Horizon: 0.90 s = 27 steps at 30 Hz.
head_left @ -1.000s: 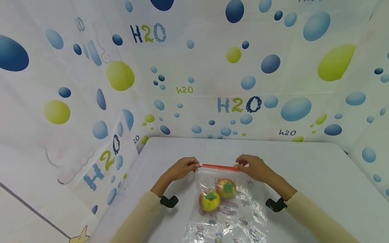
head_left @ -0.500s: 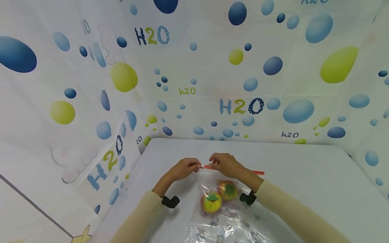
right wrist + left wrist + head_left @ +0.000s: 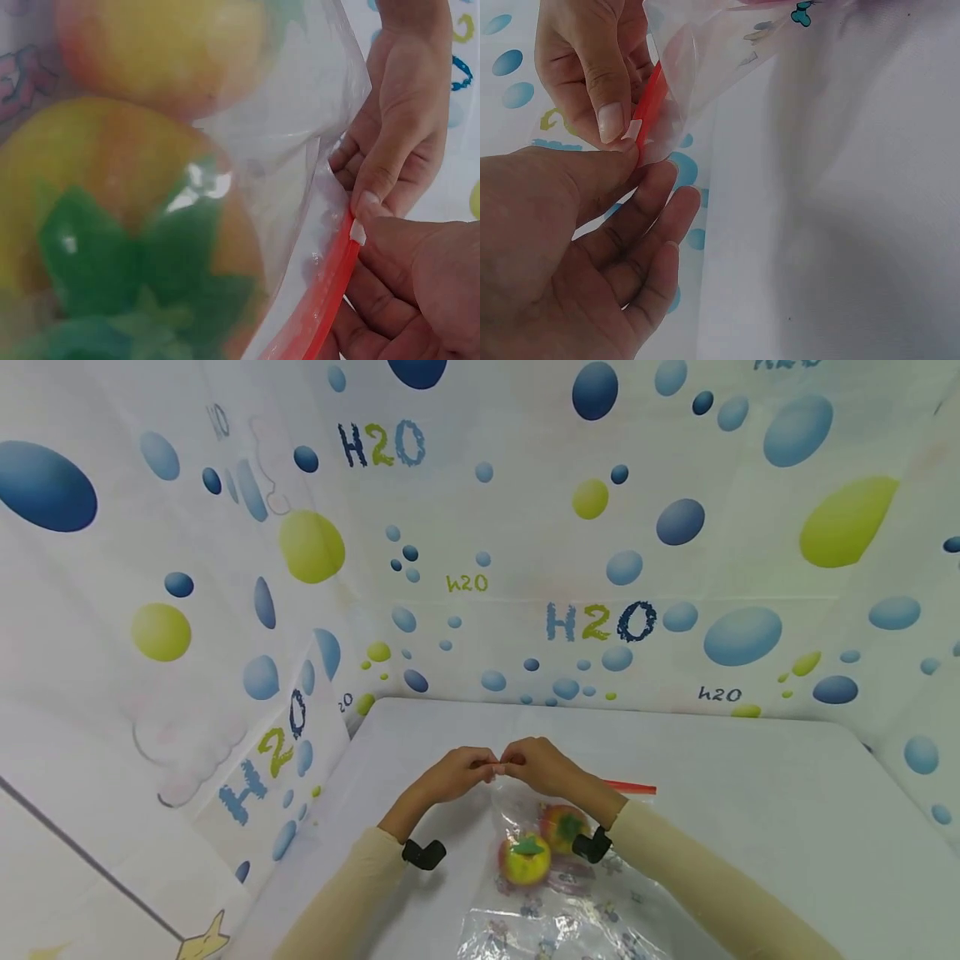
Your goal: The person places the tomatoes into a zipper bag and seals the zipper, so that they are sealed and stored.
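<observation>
A clear printed zipper bag [image 3: 487, 927] lies on the table, its red zip strip [image 3: 632, 787] along the far edge. My left hand [image 3: 456, 773] pinches the strip's left corner between thumb and fingers. Right beside it, my right hand [image 3: 543, 767] pinches the strip, its thumb at a small white slider [image 3: 358, 233]. The fingertips of both hands meet there. Inside the bag are two yellow-red persimmon-like fruits with green leafy tops, a nearer fruit [image 3: 525, 860] and a farther fruit [image 3: 558, 825] partly behind the right wrist. The right forearm hides the strip's middle.
A white table [image 3: 735, 793] stretches around the bag. Behind it and at the sides hang white curtains [image 3: 517, 527] with blue and green drops and H2O lettering. A black wrist camera [image 3: 424, 855] sits on the left wrist, another camera [image 3: 592, 845] on the right.
My right hand has moved left along the red strip, from its right part to the left corner, uncovering the strip's right end. My left hand has kept its pinch at the corner.
</observation>
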Each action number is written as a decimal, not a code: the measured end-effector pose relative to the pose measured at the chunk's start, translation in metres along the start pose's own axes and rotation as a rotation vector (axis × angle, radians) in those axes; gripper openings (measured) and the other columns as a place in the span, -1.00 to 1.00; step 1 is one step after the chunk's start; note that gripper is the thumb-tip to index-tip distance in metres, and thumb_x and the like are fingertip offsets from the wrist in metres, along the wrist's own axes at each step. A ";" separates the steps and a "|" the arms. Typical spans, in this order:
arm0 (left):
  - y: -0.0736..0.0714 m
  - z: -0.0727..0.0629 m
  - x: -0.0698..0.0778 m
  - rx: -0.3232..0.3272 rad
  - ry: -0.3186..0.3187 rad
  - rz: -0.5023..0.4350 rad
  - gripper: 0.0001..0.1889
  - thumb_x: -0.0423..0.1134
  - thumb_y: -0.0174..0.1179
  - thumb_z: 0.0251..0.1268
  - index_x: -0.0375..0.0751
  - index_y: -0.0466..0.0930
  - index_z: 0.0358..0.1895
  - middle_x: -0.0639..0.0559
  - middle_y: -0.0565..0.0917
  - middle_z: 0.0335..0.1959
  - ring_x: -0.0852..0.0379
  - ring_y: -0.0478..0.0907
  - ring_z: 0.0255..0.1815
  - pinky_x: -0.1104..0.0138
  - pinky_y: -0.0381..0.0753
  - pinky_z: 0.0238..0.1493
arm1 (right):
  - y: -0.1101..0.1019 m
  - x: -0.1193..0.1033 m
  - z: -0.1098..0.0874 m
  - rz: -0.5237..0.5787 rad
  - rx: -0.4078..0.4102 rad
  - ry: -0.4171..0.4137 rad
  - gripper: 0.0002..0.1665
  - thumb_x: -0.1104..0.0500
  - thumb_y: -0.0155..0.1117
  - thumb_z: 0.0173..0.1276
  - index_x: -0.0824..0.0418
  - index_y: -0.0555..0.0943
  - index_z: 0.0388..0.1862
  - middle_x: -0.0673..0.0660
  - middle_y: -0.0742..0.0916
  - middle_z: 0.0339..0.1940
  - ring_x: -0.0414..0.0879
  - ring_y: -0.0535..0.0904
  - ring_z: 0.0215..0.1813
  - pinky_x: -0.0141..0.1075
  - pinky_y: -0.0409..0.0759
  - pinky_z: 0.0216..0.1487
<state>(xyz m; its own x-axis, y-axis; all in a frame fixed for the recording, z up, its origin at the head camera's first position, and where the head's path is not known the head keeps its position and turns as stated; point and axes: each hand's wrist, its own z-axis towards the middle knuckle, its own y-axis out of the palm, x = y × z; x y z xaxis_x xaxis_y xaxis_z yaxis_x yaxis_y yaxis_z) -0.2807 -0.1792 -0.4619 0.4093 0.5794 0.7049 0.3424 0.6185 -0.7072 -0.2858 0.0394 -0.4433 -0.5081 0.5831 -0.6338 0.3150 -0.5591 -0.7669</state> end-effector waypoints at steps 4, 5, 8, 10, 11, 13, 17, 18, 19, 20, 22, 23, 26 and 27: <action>-0.002 0.001 0.000 -0.004 -0.001 -0.001 -0.75 -0.16 0.15 0.64 -0.28 0.72 -0.06 -0.15 0.76 -0.23 0.09 0.59 -0.17 0.24 0.57 -0.02 | 0.000 -0.001 0.003 0.013 0.001 0.012 -0.80 0.09 0.36 0.54 0.20 0.79 -0.13 0.04 0.83 -0.23 -0.17 0.64 -0.21 -0.23 0.65 -0.09; -0.002 0.001 0.000 -0.005 -0.005 0.002 -0.74 -0.15 0.15 0.65 -0.28 0.72 -0.06 -0.13 0.76 -0.24 0.10 0.59 -0.17 0.25 0.57 -0.01 | 0.001 -0.001 0.004 0.014 -0.001 0.014 -0.80 0.09 0.37 0.54 0.20 0.79 -0.14 0.02 0.83 -0.23 -0.18 0.64 -0.21 -0.24 0.65 -0.10; -0.002 0.001 -0.001 -0.006 -0.009 0.017 -0.72 -0.13 0.15 0.64 -0.29 0.73 -0.07 -0.06 0.75 -0.26 0.07 0.61 -0.16 0.23 0.57 0.00 | 0.003 0.001 0.006 0.022 -0.009 0.015 -0.81 0.08 0.38 0.53 0.18 0.80 -0.13 -0.01 0.84 -0.23 -0.20 0.63 -0.22 -0.27 0.64 -0.10; -0.002 0.001 -0.002 -0.007 -0.008 0.014 -0.71 -0.12 0.15 0.64 -0.30 0.72 -0.07 -0.03 0.75 -0.27 0.01 0.63 -0.14 0.22 0.57 0.01 | 0.003 0.002 0.007 0.027 -0.006 0.004 -0.81 0.09 0.38 0.52 0.19 0.79 -0.14 0.00 0.84 -0.24 -0.20 0.63 -0.23 -0.27 0.64 -0.11; -0.002 0.000 -0.002 -0.007 -0.006 0.008 -0.71 -0.13 0.15 0.64 -0.30 0.72 -0.07 -0.04 0.75 -0.27 -0.03 0.64 -0.13 0.20 0.57 0.02 | 0.004 0.002 0.008 0.029 -0.002 0.001 -0.82 0.10 0.38 0.52 0.19 0.79 -0.15 0.00 0.83 -0.25 -0.20 0.63 -0.23 -0.27 0.65 -0.11; -0.002 0.000 0.000 -0.007 0.000 -0.001 -0.71 -0.14 0.15 0.64 -0.32 0.71 -0.07 -0.05 0.74 -0.27 -0.11 0.65 -0.11 0.18 0.57 0.03 | 0.004 0.002 0.008 0.032 0.009 -0.008 -0.83 0.11 0.38 0.51 0.19 0.79 -0.18 0.02 0.84 -0.26 -0.20 0.62 -0.24 -0.28 0.64 -0.12; -0.002 0.000 0.001 -0.006 0.008 0.004 -0.73 -0.16 0.14 0.64 -0.31 0.70 -0.08 -0.04 0.74 -0.26 0.00 0.65 -0.14 0.17 0.58 0.02 | 0.004 0.001 0.007 0.039 0.023 -0.017 -0.83 0.12 0.38 0.51 0.19 0.79 -0.21 0.05 0.83 -0.27 -0.20 0.59 -0.28 -0.30 0.60 -0.17; -0.002 0.000 0.000 -0.006 0.011 0.009 -0.73 -0.16 0.13 0.65 -0.31 0.70 -0.08 -0.03 0.73 -0.26 0.05 0.64 -0.15 0.17 0.58 0.02 | 0.004 0.001 0.007 0.038 0.022 -0.020 -0.83 0.11 0.38 0.51 0.19 0.79 -0.21 0.05 0.83 -0.28 -0.20 0.58 -0.28 -0.31 0.59 -0.18; -0.002 0.000 -0.001 -0.007 0.013 0.012 -0.73 -0.16 0.13 0.65 -0.31 0.69 -0.07 -0.01 0.73 -0.27 0.09 0.63 -0.16 0.18 0.58 0.02 | 0.003 0.000 0.006 0.038 0.020 -0.019 -0.83 0.11 0.38 0.51 0.19 0.79 -0.21 0.04 0.83 -0.28 -0.20 0.57 -0.28 -0.31 0.58 -0.19; -0.002 0.000 -0.002 -0.007 0.017 0.014 -0.73 -0.16 0.12 0.66 -0.30 0.69 -0.08 0.00 0.73 -0.27 0.13 0.62 -0.17 0.19 0.58 0.01 | 0.003 0.000 0.006 0.040 0.018 -0.020 -0.82 0.10 0.38 0.51 0.19 0.79 -0.21 0.05 0.83 -0.27 -0.20 0.56 -0.28 -0.32 0.57 -0.20; -0.002 0.000 -0.003 -0.008 0.023 0.015 -0.73 -0.16 0.11 0.66 -0.29 0.69 -0.08 0.03 0.72 -0.27 0.13 0.61 -0.17 0.21 0.57 0.00 | 0.002 0.000 0.005 0.041 0.011 -0.022 -0.81 0.09 0.38 0.51 0.19 0.78 -0.21 0.09 0.82 -0.27 -0.20 0.54 -0.29 -0.33 0.55 -0.20; -0.002 0.000 -0.004 -0.007 0.027 0.015 -0.74 -0.16 0.11 0.66 -0.28 0.69 -0.09 0.03 0.72 -0.28 0.12 0.62 -0.17 0.21 0.57 -0.01 | 0.002 -0.001 0.005 0.042 0.009 -0.025 -0.81 0.09 0.38 0.51 0.20 0.77 -0.21 0.10 0.82 -0.28 -0.19 0.54 -0.29 -0.33 0.55 -0.21; -0.001 0.001 -0.006 -0.004 0.041 0.015 -0.76 -0.16 0.11 0.66 -0.24 0.69 -0.12 0.05 0.71 -0.29 0.05 0.63 -0.16 0.23 0.57 -0.03 | 0.001 0.000 0.003 0.048 0.004 -0.035 -0.80 0.08 0.38 0.51 0.20 0.75 -0.22 0.17 0.81 -0.28 -0.19 0.52 -0.31 -0.34 0.51 -0.24; -0.001 0.001 -0.006 -0.004 0.044 0.015 -0.77 -0.16 0.12 0.66 -0.22 0.69 -0.12 0.06 0.71 -0.29 0.04 0.63 -0.15 0.23 0.56 -0.03 | 0.000 0.000 0.003 0.049 0.003 -0.038 -0.79 0.08 0.38 0.51 0.21 0.74 -0.23 0.18 0.81 -0.30 -0.19 0.51 -0.32 -0.34 0.50 -0.25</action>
<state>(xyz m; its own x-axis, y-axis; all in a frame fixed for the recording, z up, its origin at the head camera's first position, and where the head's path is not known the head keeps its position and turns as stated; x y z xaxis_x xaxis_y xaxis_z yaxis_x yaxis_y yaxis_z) -0.2843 -0.1829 -0.4655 0.4515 0.5643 0.6912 0.3397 0.6076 -0.7180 -0.2877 0.0375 -0.4431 -0.5221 0.5320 -0.6667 0.3379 -0.5887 -0.7344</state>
